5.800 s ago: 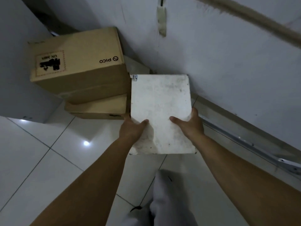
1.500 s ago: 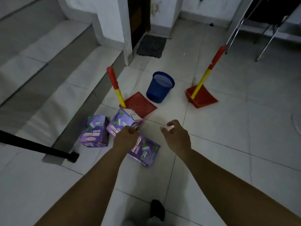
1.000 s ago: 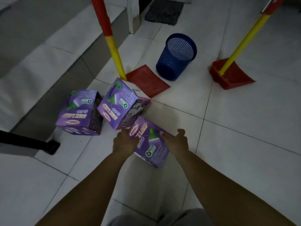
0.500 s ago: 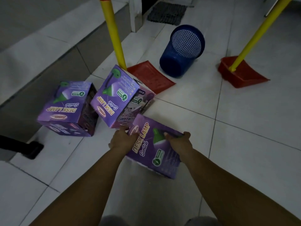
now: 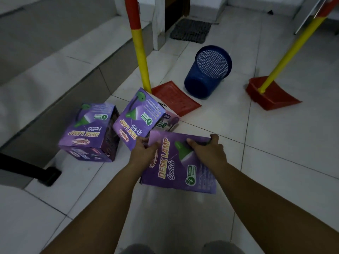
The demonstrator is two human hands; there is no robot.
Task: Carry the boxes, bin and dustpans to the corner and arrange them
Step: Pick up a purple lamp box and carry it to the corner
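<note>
fingers of left hand [image 5: 142, 153] curl over left edge of nearest purple desk lamp box [image 5: 180, 166] at frame centre; right hand [image 5: 208, 153] grips its far right corner, thumb on top face. box held between both hands. left to right: black bar [image 5: 27, 170] at lower left by the step; second purple box [image 5: 89, 132] on the tiles; third purple box [image 5: 141, 118], tilted; near dustpan [image 5: 175, 99] with red-yellow handle; blue mesh bin [image 5: 208, 72], leaning; far dustpan [image 5: 273, 95] at right.
</note>
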